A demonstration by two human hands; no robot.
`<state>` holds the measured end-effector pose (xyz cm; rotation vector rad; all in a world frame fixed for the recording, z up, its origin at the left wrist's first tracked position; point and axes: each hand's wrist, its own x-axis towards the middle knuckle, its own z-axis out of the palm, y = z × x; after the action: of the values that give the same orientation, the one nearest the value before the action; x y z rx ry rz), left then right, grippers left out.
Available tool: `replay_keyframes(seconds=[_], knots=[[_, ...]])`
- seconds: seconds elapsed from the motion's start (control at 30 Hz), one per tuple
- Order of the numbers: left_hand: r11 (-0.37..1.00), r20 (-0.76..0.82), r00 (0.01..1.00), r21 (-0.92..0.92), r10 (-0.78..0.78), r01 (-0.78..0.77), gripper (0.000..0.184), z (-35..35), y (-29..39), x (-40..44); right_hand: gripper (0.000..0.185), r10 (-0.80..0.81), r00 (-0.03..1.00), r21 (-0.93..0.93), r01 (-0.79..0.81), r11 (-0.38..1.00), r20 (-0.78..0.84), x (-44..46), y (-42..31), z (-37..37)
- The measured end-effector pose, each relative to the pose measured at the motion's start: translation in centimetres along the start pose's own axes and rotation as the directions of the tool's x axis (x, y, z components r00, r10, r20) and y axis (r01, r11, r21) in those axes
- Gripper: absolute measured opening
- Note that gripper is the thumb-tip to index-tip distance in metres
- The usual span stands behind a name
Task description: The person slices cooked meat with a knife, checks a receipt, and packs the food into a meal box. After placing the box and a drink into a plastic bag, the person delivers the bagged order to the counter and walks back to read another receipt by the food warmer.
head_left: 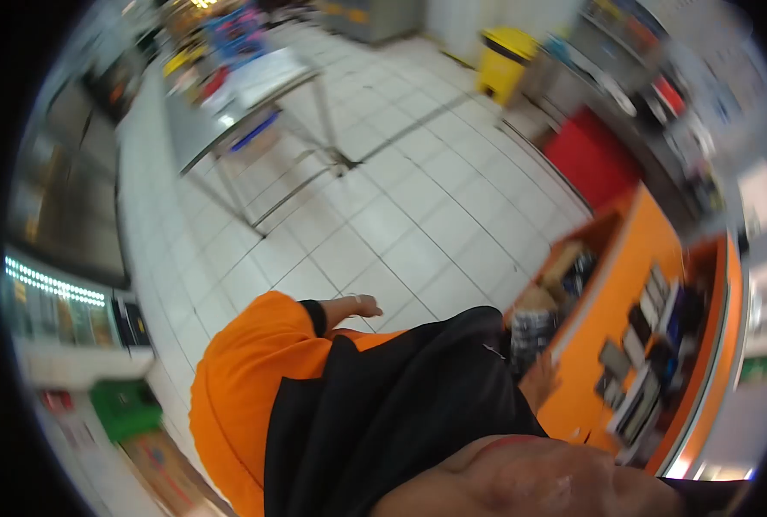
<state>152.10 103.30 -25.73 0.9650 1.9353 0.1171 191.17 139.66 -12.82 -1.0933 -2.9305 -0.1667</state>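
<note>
While much of the view is blurred, a lit display case [54, 280] can be made out at far left, with a green crate [125, 408] and a brown carton [170, 470] seen below it. Next, a metal worktop [195, 142] is noted on the tiled floor [383, 202], its top crowded with items and a white sheet [267, 77]. Nearer, an orange sleeve [250, 370] is seen, ended by a black cuff [315, 317]. Left hand [363, 306] is held out over the floor, well apart from the worktop; whether its grip is clenched or released cannot be told. Black cloth [392, 392] is worn across the torso. Farther off, a yellow bin [504, 67] is noted. Dark wrapped goods [531, 334] are stowed in the orange unit [603, 297]. Right hand [540, 383] is placed just below them, overlapping the unit's side, its grip released, fingers extended; contact cannot be confirmed. Beyond, a red panel [594, 157] is seen; at right, small boxy items [633, 349] are grouped by the unit.
</note>
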Motion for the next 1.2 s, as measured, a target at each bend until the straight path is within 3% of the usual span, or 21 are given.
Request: replay_keyframes(seconds=[0.03, 0.1, 0.17, 0.2, 0.27, 0.4, 0.47, 0.53, 0.6, 0.63, 0.67, 0.7, 0.73, 0.77, 0.8, 0.83, 0.87, 1.0, 1.03, 1.13, 1.2], knots=[[0.987, -0.056, 0.998, -0.159, -0.026, 0.017, 0.059, -1.1, -4.5, -3.7, 0.048, 0.191, 0.98, 0.101, -0.184, 0.978, -0.062, 0.4, -1.5, 1.5], [0.943, -0.113, 0.989, -0.328, -0.097, 0.055, 0.058, -3.2, -11.9, -13.1, 0.047, 0.331, 0.943, -0.137, -0.333, 0.933, -0.034, -0.5, -8.7, -6.0], [0.811, -0.313, 0.843, -0.541, -0.437, 0.22, 0.059, -3.5, -14.6, -18.8, 0.048, 0.386, 0.916, -0.113, -0.398, 0.91, -0.113, -1.1, -10.3, -5.0], [0.788, -0.311, 0.828, -0.571, -0.467, 0.23, 0.059, -3.4, -18.3, -20.8, 0.048, 0.395, 0.907, -0.093, -0.41, 0.907, -0.146, -0.8, -12.2, -4.8], [0.793, -0.664, 0.542, -0.609, -0.515, 0.008, 0.065, -1.5, -22.2, -23.5, 0.048, 0.395, 0.905, -0.026, -0.403, 0.915, -0.157, 0.3, -14.3, -2.5], [0.34, -0.398, 0.573, -0.916, -0.717, -0.211, 0.077, -8.3, -29.2, -30.7, 0.05, 0.246, 0.969, 0.181, -0.24, 0.954, -0.01, 4.8, -22.3, 2.7], [0.333, -0.578, 0.446, -0.791, -0.683, -0.514, 0.062, -10.4, -34.5, -33.9, 0.05, 0.114, 0.992, 0.317, -0.125, 0.94, 0.053, 8.0, -27.8, 5.4], [0.369, -0.581, 0.279, -0.75, -0.765, -0.549, 0.047, -11.1, -40.4, -37.1, 0.051, -0.05, 0.997, 0.456, 0.02, 0.89, 0.053, 12.0, -35.5, 7.9], [0.398, -0.408, 0.198, -0.913, -0.891, -0.09, 0.042, -9.9, -45.6, -40.9, 0.052, -0.229, 0.973, 0.584, 0.201, 0.787, -0.026, 16.3, -45.2, 9.9], [0.43, -0.423, 0.078, -0.881, -0.903, 0.2, 0.039, -7.0, -49.7, -40.1, 0.054, -0.283, 0.956, 0.606, 0.272, 0.748, -0.081, 18.6, -51.3, 9.0], [0.424, -0.441, -0.124, -0.895, -0.889, 0.141, 0.038, -1.7, -53.5, -39.3, 0.056, -0.327, 0.938, 0.625, 0.326, 0.709, -0.118, 20.4, -59.2, 7.0], [0.448, -0.456, -0.014, -0.88, -0.89, 0.158, 0.059, 2.2, -54.6, -41.3, 0.055, -0.222, 0.974, 0.936, 0.107, 0.336, -0.032, 21.2, -66.9, 5.4], [0.414, -0.436, 0.027, -0.832, -0.9, 0.369, 0.074, 6.0, -56.2, -42.6, 0.054, -0.378, 0.903, 0.802, 0.375, 0.465, -0.203, 23.2, -73.2, 5.1], [0.23, -0.183, 0.15, -0.874, -0.972, 0.429, 0.074, 8.8, -57.2, -44.7, 0.05, -0.476, 0.751, 0.521, 0.66, 0.542, -0.457, 23.7, -80.1, -0.2], [0.138, -0.02, 0.225, -0.841, -0.974, 0.523, 0.064, 11.2, -57.5, -47.2, 0.046, -0.528, 0.739, 0.605, 0.66, 0.445, -0.418, 24.7, -86.6, -6.6], [0.174, 0.226, 0.434, -0.685, -0.872, 0.708, 0.054, 18.8, -62.6, -46.8, 0.043, -0.54, 0.677, 0.548, 0.731, 0.407, -0.501, 26.4, -92.1, -9.5], [0.147, 0.238, 0.443, -0.723, -0.864, 0.675, 0.053, 21.9, -61.1, -50.5, 0.036, -0.574, 0.686, 0.5, 0.724, 0.476, -0.448, 28.2, -96.4, -12.1], [0.06, 0.25, 0.481, -0.838, -0.84, 0.542, 0.051, 21.6, -64.3, -56.6, 0.036, -0.232, 0.732, 0.447, 0.601, 0.662, -0.641, 38.5, -108.7, -16.6], [0.055, 0.242, 0.485, -0.852, -0.84, 0.52, 0.051, 21.2, -65.8, -57.5, 0.032, -0.183, 0.806, 0.425, 0.472, 0.772, -0.563, 41.8, -110.1, -16.8], [0.071, 0.189, 0.495, -0.885, -0.848, 0.46, 0.049, 18.6, -72.7, -60.3, 0.03, 0.008, 0.925, 0.575, 0.229, 0.785, -0.38, 48.0, -110.6, -15.8], [0.127, 0.134, 0.503, -0.884, -0.854, 0.45, 0.048, 16.0, -78.0, -62.1, 0.028, -0.073, 0.985, 0.31, 0.119, 0.943, -0.157, 53.6, -108.7, -11.0]])
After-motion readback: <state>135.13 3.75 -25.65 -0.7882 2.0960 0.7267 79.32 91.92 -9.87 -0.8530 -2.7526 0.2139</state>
